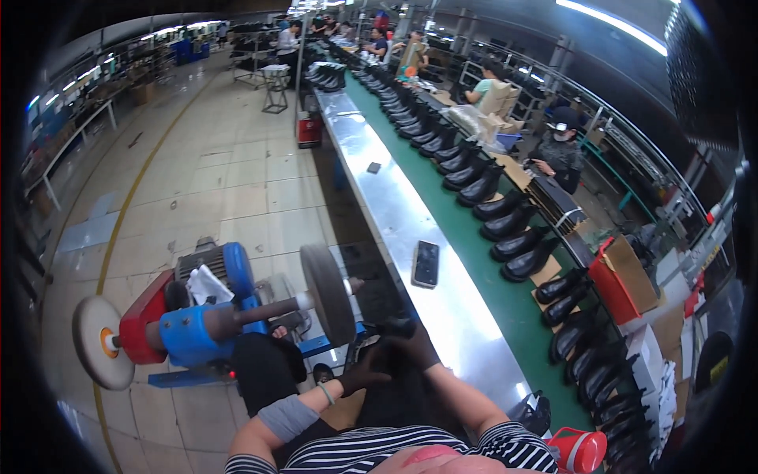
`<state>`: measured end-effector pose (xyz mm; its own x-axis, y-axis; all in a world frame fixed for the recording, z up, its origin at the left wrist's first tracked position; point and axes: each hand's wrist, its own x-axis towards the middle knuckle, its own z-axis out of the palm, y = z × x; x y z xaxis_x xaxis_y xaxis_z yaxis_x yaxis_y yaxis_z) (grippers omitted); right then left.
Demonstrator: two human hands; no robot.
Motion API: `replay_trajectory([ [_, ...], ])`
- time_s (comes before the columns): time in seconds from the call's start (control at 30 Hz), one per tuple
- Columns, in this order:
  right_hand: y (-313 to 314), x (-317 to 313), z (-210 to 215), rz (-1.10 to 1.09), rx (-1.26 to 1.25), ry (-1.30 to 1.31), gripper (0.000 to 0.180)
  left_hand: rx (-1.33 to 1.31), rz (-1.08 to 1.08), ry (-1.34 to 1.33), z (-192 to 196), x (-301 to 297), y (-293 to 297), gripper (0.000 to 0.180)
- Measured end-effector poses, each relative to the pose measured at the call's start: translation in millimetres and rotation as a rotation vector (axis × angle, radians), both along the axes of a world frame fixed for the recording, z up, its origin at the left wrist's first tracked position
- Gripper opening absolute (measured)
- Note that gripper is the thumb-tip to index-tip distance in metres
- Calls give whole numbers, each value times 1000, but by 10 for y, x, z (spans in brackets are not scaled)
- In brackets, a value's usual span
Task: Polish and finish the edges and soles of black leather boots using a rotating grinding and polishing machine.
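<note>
In dark gloves, both my hands are low in front of my lap, just right of a grey buffing wheel (328, 296). My right hand (414, 347) is closed around a black boot (392, 325), whose dark end points toward the machine. My left hand (363, 376) curves about the boot's nearer part, its fingers bent; much of the boot blends into the dark gloves and trousers. The wheel sits on the shaft of a blue and red buffing machine (197, 332), with a paler wheel (103, 343) at the other end.
On my right runs a shiny metal ledge (466, 340) with a phone (425, 264) on it. Beside it, a green conveyor belt (466, 237) carries a long row of black boots (517, 257). A red container (580, 449) stands near my right elbow. Co-workers sit beyond the belt.
</note>
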<state>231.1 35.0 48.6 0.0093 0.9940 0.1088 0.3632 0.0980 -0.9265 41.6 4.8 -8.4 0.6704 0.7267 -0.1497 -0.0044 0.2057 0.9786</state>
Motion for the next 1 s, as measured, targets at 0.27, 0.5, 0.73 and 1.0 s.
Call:
replay_trajectory([
  [0.27,-82,-856,-1087,59,79,-165,72,-550,393,-45,-569,-110,-152,57],
  [0.5,-44,-966,-1060,-123,68,-65,67,44,321,373,-533,-133,-9,67],
  [0.73,-20,-1328,-1084,15,8,-48,71,1036,785,-59,-1945,-232,147,66],
  [1.0,-54,-1168,-1056,-51,2,-62,70,155,649,319,-1638,-156,-57,66],
])
